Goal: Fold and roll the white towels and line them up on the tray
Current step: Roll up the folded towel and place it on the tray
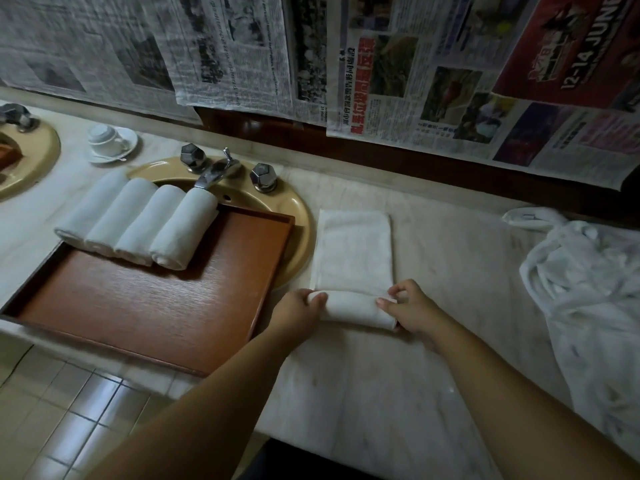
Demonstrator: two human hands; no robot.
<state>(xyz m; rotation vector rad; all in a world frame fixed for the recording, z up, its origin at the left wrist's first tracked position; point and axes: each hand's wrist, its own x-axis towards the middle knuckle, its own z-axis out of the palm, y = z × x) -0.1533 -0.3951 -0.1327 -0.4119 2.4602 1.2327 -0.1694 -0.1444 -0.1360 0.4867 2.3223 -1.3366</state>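
Both hands' fingers [318, 299] clamp one half-rolled towel [353, 308] — four rolled towels [138, 223] on one tray [145, 306].

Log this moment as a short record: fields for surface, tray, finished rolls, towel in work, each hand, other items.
surface: pale marble counter
tray: wooden tray, resting partly over the sink
finished rolls: four rolled towels side by side at the tray's far end
towel in work: folded towel on the counter, near end rolled up
left hand: grips the roll's left end
right hand: grips the roll's right end
other items: crumpled white pile at right; cup and saucer
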